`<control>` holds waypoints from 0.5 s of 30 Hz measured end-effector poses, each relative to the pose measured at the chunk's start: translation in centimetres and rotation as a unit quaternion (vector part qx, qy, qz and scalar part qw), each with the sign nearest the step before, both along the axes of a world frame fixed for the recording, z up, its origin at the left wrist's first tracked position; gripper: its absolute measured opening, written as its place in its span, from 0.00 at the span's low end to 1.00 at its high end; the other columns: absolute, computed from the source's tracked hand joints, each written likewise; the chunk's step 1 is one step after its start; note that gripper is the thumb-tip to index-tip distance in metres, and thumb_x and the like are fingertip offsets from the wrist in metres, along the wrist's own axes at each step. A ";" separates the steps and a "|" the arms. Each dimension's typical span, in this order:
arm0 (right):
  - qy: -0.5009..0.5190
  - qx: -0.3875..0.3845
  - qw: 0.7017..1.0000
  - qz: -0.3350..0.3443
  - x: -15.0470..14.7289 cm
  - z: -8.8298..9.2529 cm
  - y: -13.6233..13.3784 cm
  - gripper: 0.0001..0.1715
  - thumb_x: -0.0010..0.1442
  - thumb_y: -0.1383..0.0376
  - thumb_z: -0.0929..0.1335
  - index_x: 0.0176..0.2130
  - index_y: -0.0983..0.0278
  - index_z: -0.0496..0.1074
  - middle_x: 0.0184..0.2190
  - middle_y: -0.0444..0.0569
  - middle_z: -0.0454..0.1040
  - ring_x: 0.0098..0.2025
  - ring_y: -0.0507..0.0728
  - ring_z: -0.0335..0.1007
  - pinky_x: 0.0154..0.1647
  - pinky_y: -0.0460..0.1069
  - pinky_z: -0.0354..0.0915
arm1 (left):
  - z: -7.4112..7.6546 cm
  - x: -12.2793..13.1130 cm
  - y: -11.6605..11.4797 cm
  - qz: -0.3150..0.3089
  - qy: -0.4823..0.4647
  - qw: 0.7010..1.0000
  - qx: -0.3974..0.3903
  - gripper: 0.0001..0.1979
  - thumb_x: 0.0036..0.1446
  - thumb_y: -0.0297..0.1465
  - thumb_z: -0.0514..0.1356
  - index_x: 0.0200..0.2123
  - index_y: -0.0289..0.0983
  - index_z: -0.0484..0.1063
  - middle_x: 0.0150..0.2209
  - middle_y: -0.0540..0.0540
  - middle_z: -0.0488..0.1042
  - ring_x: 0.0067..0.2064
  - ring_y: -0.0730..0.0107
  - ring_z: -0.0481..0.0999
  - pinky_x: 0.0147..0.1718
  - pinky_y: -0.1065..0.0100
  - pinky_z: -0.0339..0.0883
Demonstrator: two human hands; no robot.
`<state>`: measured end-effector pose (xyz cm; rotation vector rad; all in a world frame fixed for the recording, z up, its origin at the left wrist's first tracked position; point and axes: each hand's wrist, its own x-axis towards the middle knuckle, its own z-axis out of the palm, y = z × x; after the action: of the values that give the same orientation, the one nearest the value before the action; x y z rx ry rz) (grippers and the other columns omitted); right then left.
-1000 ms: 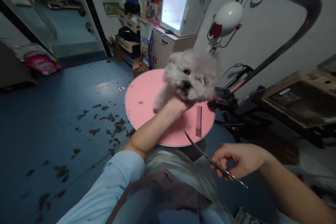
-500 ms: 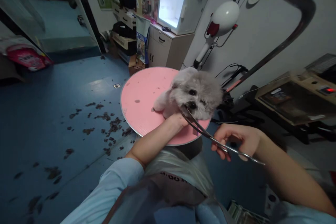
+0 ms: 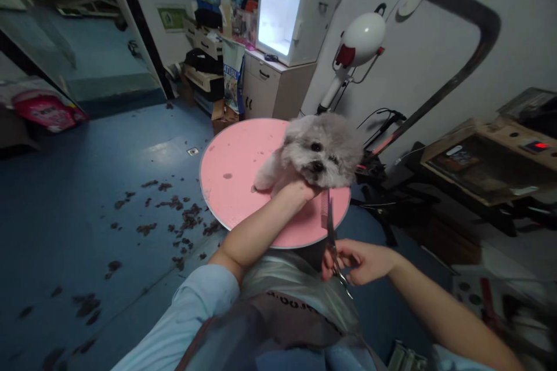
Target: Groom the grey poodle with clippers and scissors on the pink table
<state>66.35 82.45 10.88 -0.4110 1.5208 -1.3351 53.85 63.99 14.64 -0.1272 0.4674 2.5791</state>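
A small grey fluffy dog (image 3: 319,151) sits on a round pink grooming table (image 3: 235,168), facing me. My left hand (image 3: 296,191) reaches up under its chin and cups the jaw, fingers closed on the fur. My right hand (image 3: 357,261) is below the table's near edge, closed on a pair of grooming scissors (image 3: 333,243) whose blades point up toward the dog's chin but stay apart from it. A purple comb (image 3: 324,211) lies on the table by the blades.
Clumps of cut fur (image 3: 183,220) litter the blue floor left of the table. A stand dryer (image 3: 361,40) and a dark grooming arm (image 3: 452,29) rise behind the dog. A lit white cabinet (image 3: 289,14) stands at the back; a cluttered workbench (image 3: 491,162) is at right.
My right hand drew the scissors back from the dog's muzzle and down below the table edge, blades now pointing up. The dog's head rose slightly; my left hand stayed under its chin.
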 end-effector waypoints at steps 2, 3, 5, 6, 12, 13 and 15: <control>0.054 -0.017 0.984 -0.167 0.3 -2.5 -0.4 0.25 0.49 0.50 0.77 0.31 0.63 0.66 0.28 0.45 0.75 0.32 0.52 0.75 0.45 0.54 0.72 | -0.6 -1.0 0.0 0.006 0.037 0.999 0.016 0.16 0.69 0.34 0.49 0.47 0.37 0.74 0.43 0.43 0.79 0.46 0.68 0.77 0.50 0.66 0.72; 0.100 -0.007 0.958 -0.267 0.0 -3.4 -0.9 0.25 0.50 0.49 0.76 0.30 0.63 0.65 0.25 0.42 0.73 0.26 0.50 0.71 0.40 0.52 0.72 | -0.8 -1.3 -0.1 0.003 0.039 0.999 -0.003 0.13 0.68 0.33 0.51 0.44 0.37 0.74 0.40 0.44 0.79 0.43 0.69 0.77 0.48 0.67 0.71; 0.204 0.019 0.868 -0.453 -1.5 -4.1 -2.9 0.23 0.52 0.48 0.74 0.33 0.62 0.67 0.21 0.39 0.69 0.20 0.48 0.61 0.30 0.49 0.67 | -1.4 -1.5 -0.3 -0.016 0.031 0.995 -0.089 0.07 0.66 0.30 0.55 0.40 0.37 0.73 0.34 0.48 0.77 0.36 0.71 0.74 0.42 0.70 0.70; 0.250 0.020 0.816 -0.521 -2.6 -3.9 -4.3 0.23 0.52 0.48 0.74 0.37 0.62 0.68 0.20 0.37 0.67 0.20 0.48 0.58 0.27 0.47 0.64 | -1.6 -1.6 -0.4 -0.025 0.028 0.991 -0.129 0.06 0.65 0.28 0.56 0.38 0.37 0.73 0.31 0.49 0.76 0.34 0.72 0.72 0.40 0.70 0.68; 0.352 -0.024 0.656 -0.668 -9.6 -0.7 -11.0 0.18 0.46 0.54 0.73 0.32 0.64 0.71 0.19 0.39 0.67 0.25 0.52 0.63 0.29 0.48 0.64 | -3.4 -2.0 -2.3 -0.090 0.162 0.951 -0.247 0.11 0.65 0.31 0.55 0.46 0.36 0.75 0.38 0.44 0.78 0.40 0.67 0.74 0.43 0.67 0.69; 0.341 -0.035 0.651 -0.678 -10.3 -0.5 -11.4 0.16 0.45 0.55 0.73 0.29 0.64 0.70 0.21 0.42 0.69 0.27 0.53 0.65 0.30 0.48 0.65 | -3.5 -2.2 -3.3 -0.096 0.184 0.930 -0.305 0.11 0.62 0.31 0.57 0.46 0.36 0.75 0.39 0.43 0.78 0.40 0.66 0.75 0.42 0.68 0.69; 0.323 -0.061 0.651 -0.684 -11.0 -0.3 -11.7 0.14 0.46 0.56 0.71 0.26 0.64 0.69 0.23 0.45 0.71 0.29 0.54 0.66 0.32 0.49 0.66 | -3.2 -2.4 -5.8 -0.084 0.232 0.858 -0.450 0.09 0.57 0.30 0.62 0.41 0.34 0.76 0.37 0.42 0.78 0.40 0.65 0.74 0.40 0.68 0.69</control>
<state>55.39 70.71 10.59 0.4190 2.5096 -2.6430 51.44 58.15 11.40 0.2191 1.7489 1.9937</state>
